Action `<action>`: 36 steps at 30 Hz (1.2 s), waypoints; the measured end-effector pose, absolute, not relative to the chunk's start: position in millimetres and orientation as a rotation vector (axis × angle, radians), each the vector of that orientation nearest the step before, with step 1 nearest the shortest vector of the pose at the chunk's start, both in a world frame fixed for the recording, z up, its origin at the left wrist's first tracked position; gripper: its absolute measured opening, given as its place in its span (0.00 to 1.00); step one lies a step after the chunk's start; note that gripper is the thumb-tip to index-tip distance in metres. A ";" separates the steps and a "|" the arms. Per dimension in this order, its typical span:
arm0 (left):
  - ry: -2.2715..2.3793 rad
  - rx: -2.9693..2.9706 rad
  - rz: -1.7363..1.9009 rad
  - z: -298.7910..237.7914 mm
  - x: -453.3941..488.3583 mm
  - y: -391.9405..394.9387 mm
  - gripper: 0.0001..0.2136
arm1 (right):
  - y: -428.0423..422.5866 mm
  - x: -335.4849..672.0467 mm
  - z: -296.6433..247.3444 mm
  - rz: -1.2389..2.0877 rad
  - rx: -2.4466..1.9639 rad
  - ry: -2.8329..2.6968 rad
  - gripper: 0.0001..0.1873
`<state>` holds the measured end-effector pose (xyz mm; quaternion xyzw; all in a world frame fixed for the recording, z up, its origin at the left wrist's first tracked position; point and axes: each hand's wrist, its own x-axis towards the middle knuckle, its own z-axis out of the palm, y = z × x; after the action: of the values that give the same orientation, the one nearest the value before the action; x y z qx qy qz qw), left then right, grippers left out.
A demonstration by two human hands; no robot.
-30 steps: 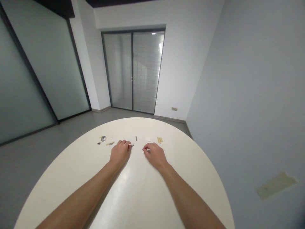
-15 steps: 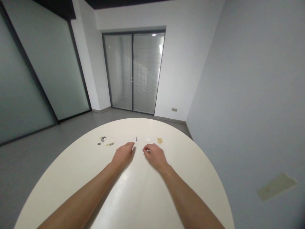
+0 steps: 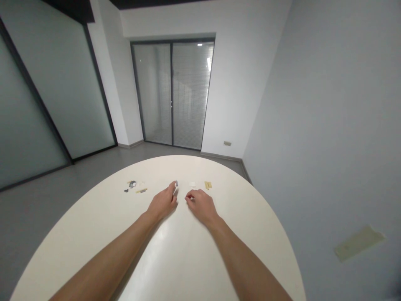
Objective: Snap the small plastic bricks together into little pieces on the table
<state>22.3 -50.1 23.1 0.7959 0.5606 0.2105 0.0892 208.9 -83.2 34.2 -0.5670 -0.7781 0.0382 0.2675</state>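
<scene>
Glossy white round table (image 3: 238, 196): left hand (image 3: 163, 203) pinching small grey piece (image 3: 176, 184) at fingertips; right hand (image 3: 202, 205) curled, fingers bunched, any held item too small to tell. Flat tan strips (image 3: 208, 185), white chip (image 3: 192, 184) just beyond; grey bits (image 3: 132, 184) farther left.

The grey piece (image 3: 176, 183) at the left hand (image 3: 163, 202) is too small to identify. The right hand's fingers (image 3: 189, 196) hide anything between them, and the scattered parts (image 3: 133, 184) are tiny.
</scene>
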 end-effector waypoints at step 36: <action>1.623 2.394 0.736 15.7 21.0 -42.9 0.30 | -84.3 210.2 35.5 0.087 -1.534 -2.093 0.06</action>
<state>21.0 -42.9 15.7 0.7998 0.5421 0.2457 0.0784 210.2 -84.3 35.5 -0.5690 -0.7763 0.0323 0.2694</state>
